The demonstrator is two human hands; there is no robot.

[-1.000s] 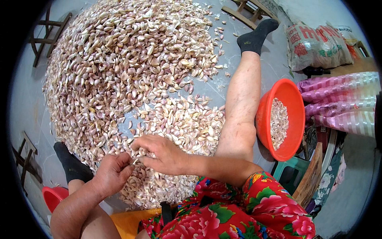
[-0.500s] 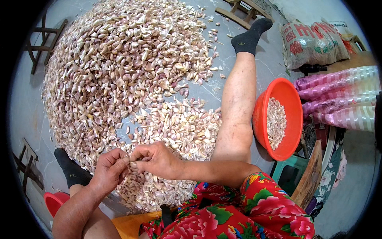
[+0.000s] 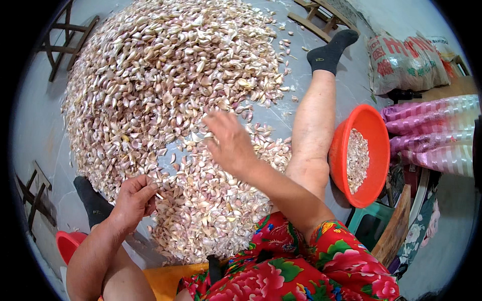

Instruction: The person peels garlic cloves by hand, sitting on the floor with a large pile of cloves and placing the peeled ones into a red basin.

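A large heap of unpeeled garlic cloves (image 3: 165, 65) covers the floor ahead of me, and a lower heap of garlic cloves (image 3: 216, 200) lies between my legs. My left hand (image 3: 134, 199) is closed at the left edge of the lower heap. A small thin whitish piece (image 3: 159, 195) sticks out at its thumb and fingertips; its kind cannot be made out. Above the cloves, where the two heaps meet, my right hand (image 3: 232, 143) is open, palm down, its fingers apart and somewhat blurred. It holds nothing that I can see.
An orange-red basin (image 3: 379, 150) with small garlic cloves stands tilted beside my right leg (image 3: 314, 115). Part of a red basin (image 3: 70, 246) shows at lower left. Wooden frames (image 3: 324, 20) lie around the heap. A full woven sack (image 3: 406, 65) and a green stool (image 3: 369, 223) are at right.
My hands were together, fingertips meeting over the lower heap. My right hand has parted from the left, moved forward and right, and opened. The left stays closed near its place. The view has shifted slightly.
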